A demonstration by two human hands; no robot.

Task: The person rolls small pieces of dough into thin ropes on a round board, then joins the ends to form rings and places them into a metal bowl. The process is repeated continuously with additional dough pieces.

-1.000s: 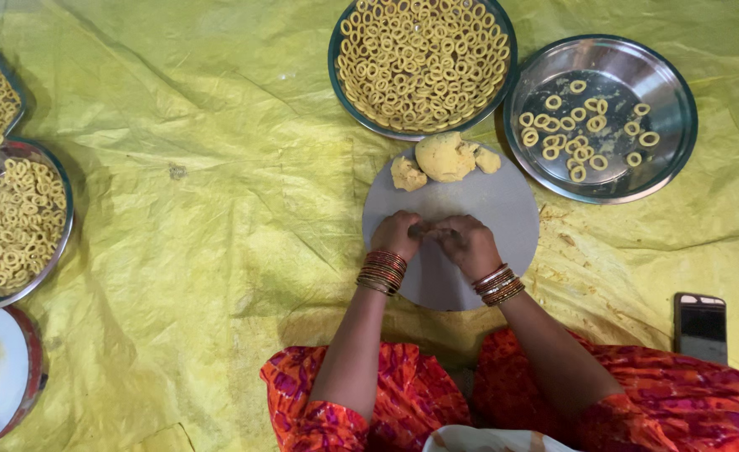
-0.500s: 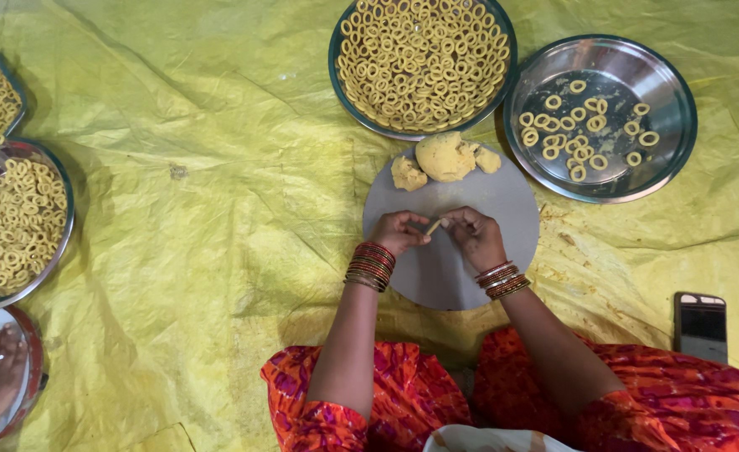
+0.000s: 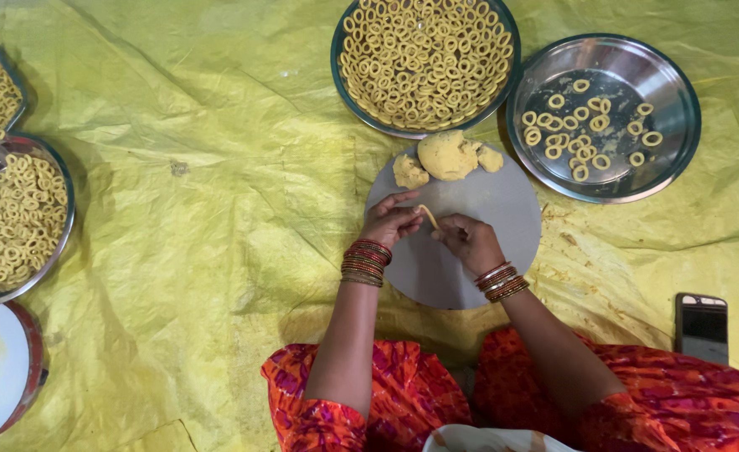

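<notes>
Over the round board's [image 3: 470,268] far half, your left hand [image 3: 390,224] and right hand [image 3: 468,243] pinch a thin dough strip [image 3: 428,216] between fingertips, apparently mid-shaping, so next curl its ends together gently.

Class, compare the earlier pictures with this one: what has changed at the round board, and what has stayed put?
The left hand and right hand have drawn apart, with the dough strip now pinched up between them. The dough lumps, ring plates and phone stayed put.
</notes>
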